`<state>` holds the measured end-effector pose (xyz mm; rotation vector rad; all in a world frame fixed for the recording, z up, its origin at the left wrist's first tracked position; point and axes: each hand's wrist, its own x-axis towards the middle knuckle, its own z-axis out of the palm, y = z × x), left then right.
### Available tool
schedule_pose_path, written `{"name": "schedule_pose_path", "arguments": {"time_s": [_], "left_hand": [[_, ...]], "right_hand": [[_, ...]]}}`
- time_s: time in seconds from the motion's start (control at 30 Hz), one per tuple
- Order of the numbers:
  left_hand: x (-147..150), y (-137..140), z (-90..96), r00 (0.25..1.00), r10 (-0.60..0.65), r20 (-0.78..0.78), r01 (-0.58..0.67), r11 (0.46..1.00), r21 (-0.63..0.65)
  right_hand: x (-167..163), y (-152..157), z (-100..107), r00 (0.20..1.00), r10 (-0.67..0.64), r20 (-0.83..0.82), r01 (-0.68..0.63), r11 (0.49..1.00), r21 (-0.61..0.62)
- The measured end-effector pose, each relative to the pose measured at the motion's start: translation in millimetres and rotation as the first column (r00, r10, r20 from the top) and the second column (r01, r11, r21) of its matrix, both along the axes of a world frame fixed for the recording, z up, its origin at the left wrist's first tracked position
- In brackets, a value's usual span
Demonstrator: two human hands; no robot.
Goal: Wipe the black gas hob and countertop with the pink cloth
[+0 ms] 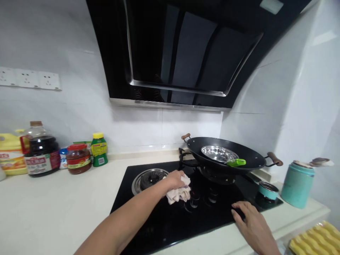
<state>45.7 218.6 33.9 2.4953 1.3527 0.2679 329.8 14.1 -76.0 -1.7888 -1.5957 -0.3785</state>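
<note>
My left hand (175, 179) grips a crumpled pale pink cloth (179, 193) against the black glass gas stove (170, 223), just right of the left burner (152, 179). Two control knobs (194, 200) stand close to the cloth's right side. Over at the stove's front right edge, my right hand (251, 223) rests with its fingers bent and thumb apart, nothing in it. On the right burner sits a large black wok (252, 157) with wooden handles. Inside the wok are a shiny metal bowl (215, 153) and a green-handled utensil (236, 162).
A teal canister (297, 185) and a small teal pot (268, 191) stand at the right. Along the left wall are a dark sauce jug (41, 152), a red-lidded jar (78, 159) and a green bottle (99, 150). A black range hood (175, 53) hangs above.
</note>
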Motion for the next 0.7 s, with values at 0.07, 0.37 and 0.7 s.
{"name": "schedule_pose_path", "arguments": {"time_s": [0.07,0.37,0.7], "left_hand": [[-1.4,6.1,0.0,1.000,0.013,0.018,-0.014,0.999,0.048],[18.4,42.1,-1.4,0.961,0.269,0.070,-0.277,0.944,0.178],[10.7,17.1,-12.7,0.996,0.052,-0.075,-0.045,0.994,0.099]], "right_hand": [[-1.8,-0.8,2.0,1.000,-0.004,-0.010,0.004,1.000,-0.005],[-2.1,-1.9,5.0,0.998,-0.020,-0.051,0.017,0.999,-0.044],[0.4,-2.9,7.5,0.999,-0.037,-0.010,0.037,0.997,-0.065]]}}
